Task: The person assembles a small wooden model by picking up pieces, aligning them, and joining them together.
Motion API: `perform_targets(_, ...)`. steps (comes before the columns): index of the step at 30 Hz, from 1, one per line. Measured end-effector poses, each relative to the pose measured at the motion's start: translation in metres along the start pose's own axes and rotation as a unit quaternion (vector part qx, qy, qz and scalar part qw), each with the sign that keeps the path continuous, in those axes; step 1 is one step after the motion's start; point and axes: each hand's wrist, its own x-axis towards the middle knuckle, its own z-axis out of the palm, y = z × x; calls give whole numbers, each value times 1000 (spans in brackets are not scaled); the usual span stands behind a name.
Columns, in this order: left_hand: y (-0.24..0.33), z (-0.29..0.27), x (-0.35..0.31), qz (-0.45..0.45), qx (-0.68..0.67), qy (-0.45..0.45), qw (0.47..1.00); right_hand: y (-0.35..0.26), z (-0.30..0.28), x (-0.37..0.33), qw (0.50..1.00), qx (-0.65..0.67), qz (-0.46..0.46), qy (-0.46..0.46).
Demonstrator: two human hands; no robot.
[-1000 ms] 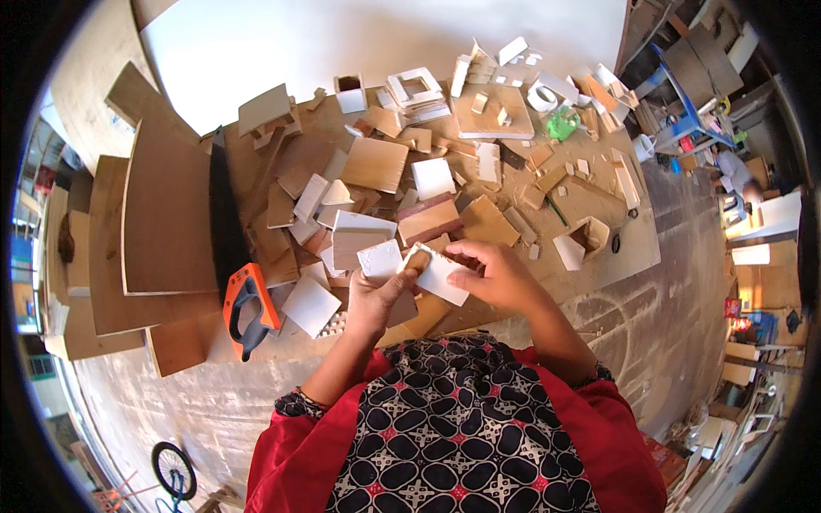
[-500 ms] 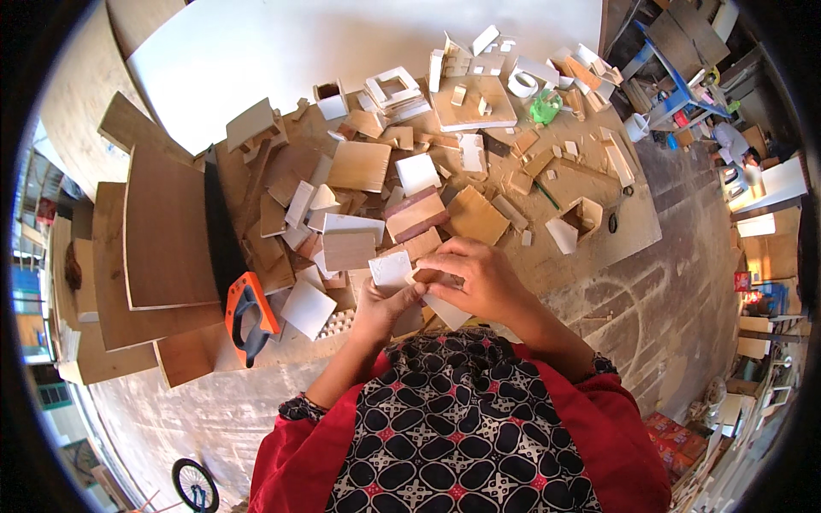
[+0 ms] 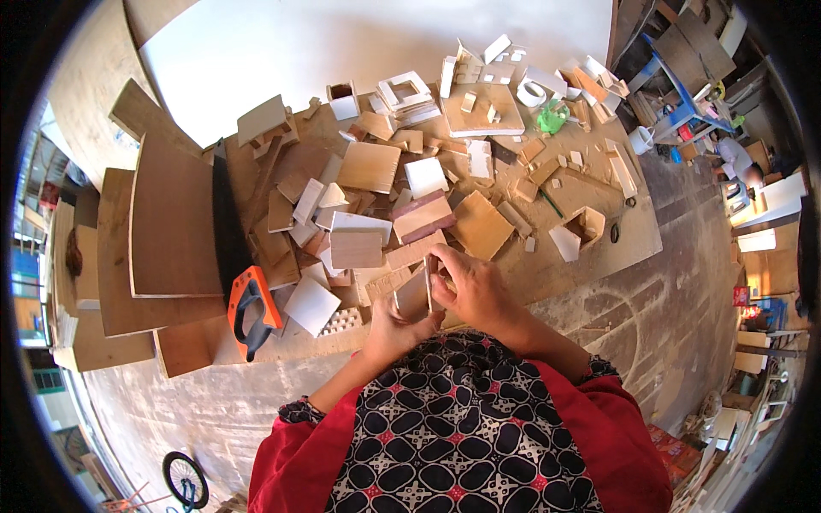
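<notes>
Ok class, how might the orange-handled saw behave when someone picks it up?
The saw probably feels heaviest at its chunky orange-and-black handle. Its long, flat blade may flex sideways a little. The handle's opening should make slipping less likely.

Holds both hands close together, just beyond the front of the shirt [image 3: 462, 410]. Slants the left forearm [image 3: 346, 376] inward from the left of the shirt, bare above a patterned cuff. Cups the left hand [image 3: 395, 332] with the thumb pointing toward the right hand [image 3: 475, 295]. Angles the right forearm [image 3: 547, 338] inward from the right of the shirt. Bends the right fingers [image 3: 453, 261] into a pinch against the thumb, with the index finger extended farthest from the shirt.
</notes>
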Motion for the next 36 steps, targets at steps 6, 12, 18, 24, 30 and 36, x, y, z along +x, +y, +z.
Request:
perform_targets(6, -11, -7, 1, -24, 77, -34, 996, 4, 3, -4, 998, 62, 24, 20)
perform_targets(12, -19, -2, 6, -15, 23, -21, 999, 12, 3, -9, 975, 205, 84, 22)
perform_targets(18, -18, -6, 8, 3, 96, -55, 994, 24, 0, -17, 929, 349, 118, 24)
perform_targets(24, -15, 3, 11, 64, 150, -45, 986, 12, -20, -11, 974, 203, 97, -23)
perform_targets(30, -13, 6, 12, 24, 187, -43, 981, 7, -19, -7, 992, 118, 46, 6)
perform_targets(36, -23, 4, 6, -78, 3, -74, 994, 23, -20, -9, 994, 90, 53, 26)
